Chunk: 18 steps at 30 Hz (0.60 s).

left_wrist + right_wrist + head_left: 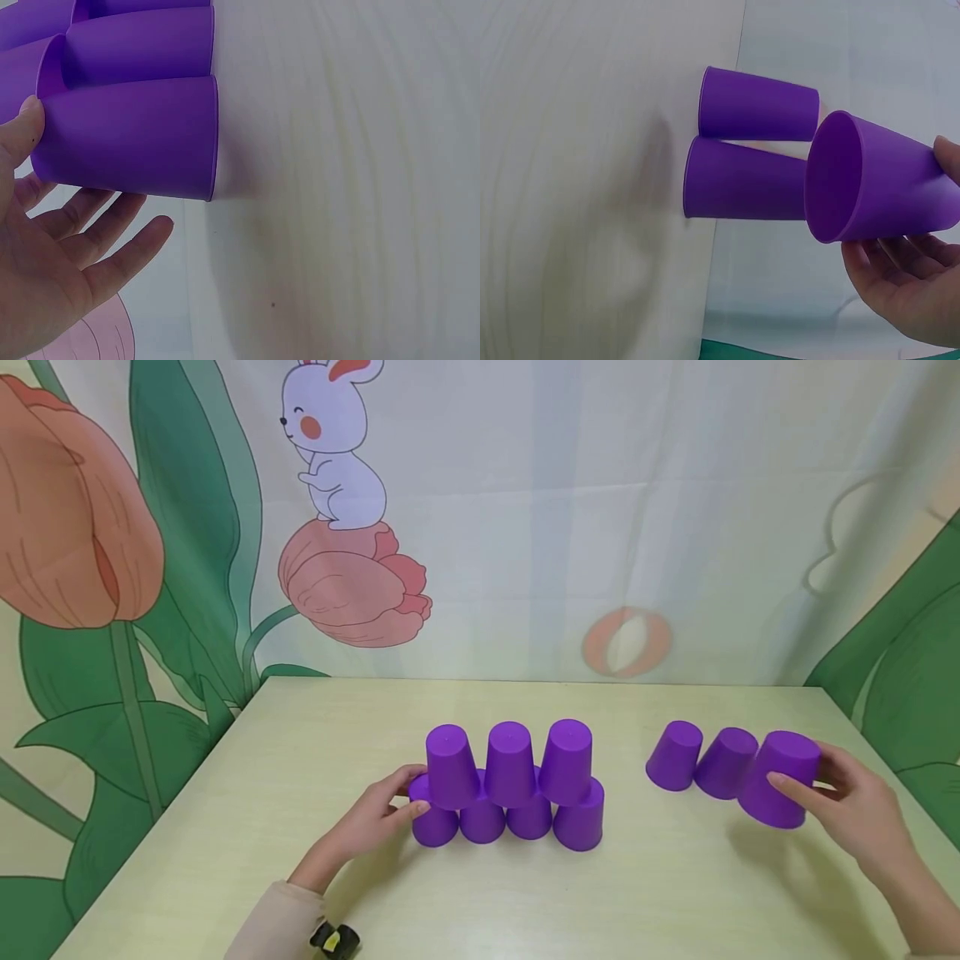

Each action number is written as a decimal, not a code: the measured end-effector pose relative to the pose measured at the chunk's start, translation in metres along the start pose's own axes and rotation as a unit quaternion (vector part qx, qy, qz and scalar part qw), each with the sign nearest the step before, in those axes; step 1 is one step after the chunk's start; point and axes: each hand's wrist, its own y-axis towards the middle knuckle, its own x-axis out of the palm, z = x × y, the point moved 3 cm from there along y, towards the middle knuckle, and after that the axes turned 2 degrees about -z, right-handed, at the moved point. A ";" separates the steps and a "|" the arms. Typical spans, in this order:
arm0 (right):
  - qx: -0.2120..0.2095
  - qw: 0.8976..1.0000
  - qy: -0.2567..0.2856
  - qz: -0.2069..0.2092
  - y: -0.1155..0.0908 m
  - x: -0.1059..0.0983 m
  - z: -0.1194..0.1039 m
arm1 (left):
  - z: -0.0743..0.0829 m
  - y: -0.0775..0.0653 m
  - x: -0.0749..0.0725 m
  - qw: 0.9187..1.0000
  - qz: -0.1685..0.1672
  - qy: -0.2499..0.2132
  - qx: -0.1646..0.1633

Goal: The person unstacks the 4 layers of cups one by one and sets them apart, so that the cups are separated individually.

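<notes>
Several purple cups stand upside down in a bottom row, and three more, including a middle upper cup (510,764), rest upside down across their tops. My left hand (375,818) is at the left end of the stack, its thumb and fingers around the leftmost bottom cup (131,139). The thumb presses near that cup's narrow end, while the lower fingers spread loosely along its side. On the right, my right hand (862,806) grips another purple cup (900,180) between thumb and fingers. It is held raised and mouth down, its shadow falling on the table.
Two more upside-down purple cups, a farther one (675,756) and a nearer one (726,763), stand side by side just left of the held cup. The pale table (480,902) meets a printed curtain (487,568) behind. A black strap (335,941) is at my left wrist.
</notes>
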 end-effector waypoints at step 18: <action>0.034 0.998 -0.043 -0.006 0.022 -0.011 0.032 | 0.001 0.000 -0.001 1.000 -0.002 -0.001 -0.001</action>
